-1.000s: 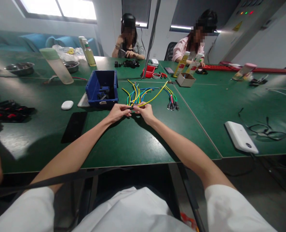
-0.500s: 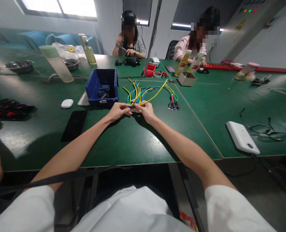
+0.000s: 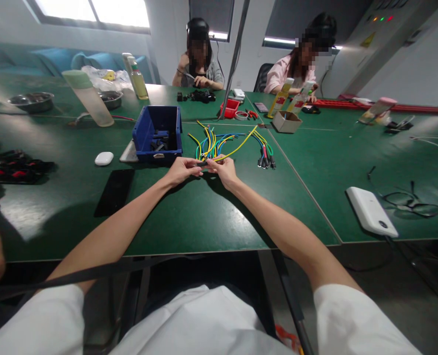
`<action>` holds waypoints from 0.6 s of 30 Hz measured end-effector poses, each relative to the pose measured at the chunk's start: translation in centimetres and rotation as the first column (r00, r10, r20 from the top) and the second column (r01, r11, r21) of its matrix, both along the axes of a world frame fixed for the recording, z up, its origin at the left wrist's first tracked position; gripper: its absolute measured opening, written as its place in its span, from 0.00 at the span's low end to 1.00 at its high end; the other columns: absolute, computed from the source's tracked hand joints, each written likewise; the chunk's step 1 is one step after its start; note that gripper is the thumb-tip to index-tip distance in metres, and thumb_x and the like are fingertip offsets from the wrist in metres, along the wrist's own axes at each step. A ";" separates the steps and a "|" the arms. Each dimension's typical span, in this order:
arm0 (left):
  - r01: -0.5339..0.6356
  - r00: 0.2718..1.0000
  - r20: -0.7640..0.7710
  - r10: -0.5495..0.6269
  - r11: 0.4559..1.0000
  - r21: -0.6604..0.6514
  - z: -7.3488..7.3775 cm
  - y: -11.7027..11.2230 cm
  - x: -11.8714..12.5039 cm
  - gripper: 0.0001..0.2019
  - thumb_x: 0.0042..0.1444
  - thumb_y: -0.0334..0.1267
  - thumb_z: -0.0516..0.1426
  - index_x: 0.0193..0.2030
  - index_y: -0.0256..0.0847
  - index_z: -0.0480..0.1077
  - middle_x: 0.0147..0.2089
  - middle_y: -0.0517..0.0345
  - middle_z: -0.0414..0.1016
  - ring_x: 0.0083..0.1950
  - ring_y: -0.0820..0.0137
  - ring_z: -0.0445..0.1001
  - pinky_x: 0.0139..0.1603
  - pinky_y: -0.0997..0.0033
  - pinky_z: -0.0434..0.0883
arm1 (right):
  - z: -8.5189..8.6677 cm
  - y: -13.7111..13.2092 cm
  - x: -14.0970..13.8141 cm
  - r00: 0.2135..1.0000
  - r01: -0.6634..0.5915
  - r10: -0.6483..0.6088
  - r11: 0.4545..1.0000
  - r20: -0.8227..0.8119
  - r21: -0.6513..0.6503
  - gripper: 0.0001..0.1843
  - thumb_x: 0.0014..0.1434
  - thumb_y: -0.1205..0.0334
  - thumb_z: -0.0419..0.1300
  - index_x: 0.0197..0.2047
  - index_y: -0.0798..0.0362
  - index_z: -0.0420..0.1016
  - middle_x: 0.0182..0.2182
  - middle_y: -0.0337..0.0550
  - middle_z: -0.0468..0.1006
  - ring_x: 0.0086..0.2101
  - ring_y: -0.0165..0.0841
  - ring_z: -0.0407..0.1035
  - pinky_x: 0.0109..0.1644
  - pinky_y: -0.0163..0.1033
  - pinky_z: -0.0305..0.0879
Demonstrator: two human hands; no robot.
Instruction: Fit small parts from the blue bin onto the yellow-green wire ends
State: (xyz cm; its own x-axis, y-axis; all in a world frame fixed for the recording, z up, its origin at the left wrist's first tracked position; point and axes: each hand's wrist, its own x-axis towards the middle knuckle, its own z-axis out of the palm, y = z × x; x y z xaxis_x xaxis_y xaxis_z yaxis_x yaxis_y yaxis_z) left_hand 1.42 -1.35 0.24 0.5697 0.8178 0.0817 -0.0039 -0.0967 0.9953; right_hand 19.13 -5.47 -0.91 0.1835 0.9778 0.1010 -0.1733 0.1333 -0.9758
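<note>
Over the green table, my left hand is closed in a pinch on a small black tube-like piece. My right hand meets it from the other side, its fingers pinched around a yellow wire close to the black piece. From there the wire's free length curves up and to the right. Just beyond my hands lies a bunch of yellow, blue and green wires. Farther right, several wires end in black and red sleeved terminals. My fingers partly cover where wire and black piece meet.
A blue bin with black parts stands left of the wires. Nearer me on the left are a black phone and a white case. A white power bank and eyeglasses lie right. Two people sit across the table.
My hands keep the same hold, with only tiny finger shifts around the black piece. The whole view has shifted very slightly.
</note>
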 end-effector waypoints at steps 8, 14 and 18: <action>-0.066 0.997 -0.039 0.071 0.992 0.112 -0.4 -0.4 0.5 0.25 0.44 0.46 0.67 0.46 0.32 0.78 0.35 0.50 0.81 0.32 0.64 0.79 0.39 0.64 0.76 | 0.1 -0.1 -0.3 0.996 0.055 -0.059 0.996 0.065 0.068 0.20 0.46 0.46 0.70 0.32 0.51 0.70 0.27 0.40 0.79 0.31 0.36 0.77 0.31 0.37 0.73; -0.012 0.987 -0.155 0.043 0.981 0.195 0.1 -0.9 0.6 0.19 0.52 0.48 0.61 0.41 0.32 0.78 0.34 0.51 0.81 0.33 0.65 0.79 0.37 0.67 0.74 | -0.1 0.1 -0.3 0.964 0.146 -0.162 0.985 0.212 0.092 0.22 0.50 0.41 0.66 0.33 0.52 0.70 0.26 0.40 0.77 0.28 0.34 0.75 0.30 0.37 0.73; 0.080 0.976 -0.216 -0.036 0.977 0.197 0.9 -1.4 0.7 0.19 0.56 0.49 0.58 0.38 0.31 0.78 0.31 0.51 0.80 0.29 0.69 0.77 0.31 0.73 0.70 | -0.1 -0.1 -0.2 0.938 0.167 -0.205 0.974 0.278 0.156 0.23 0.52 0.40 0.63 0.34 0.52 0.69 0.24 0.37 0.75 0.26 0.32 0.72 0.27 0.35 0.70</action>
State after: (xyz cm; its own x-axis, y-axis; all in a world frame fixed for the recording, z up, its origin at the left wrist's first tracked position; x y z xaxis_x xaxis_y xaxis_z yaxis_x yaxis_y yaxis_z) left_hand 2.14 -2.76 1.13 0.6378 0.7614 0.1160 0.1914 -0.3025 0.9337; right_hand 18.95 -5.57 -1.03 0.3047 0.9042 0.2992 0.1550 0.2628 -0.9523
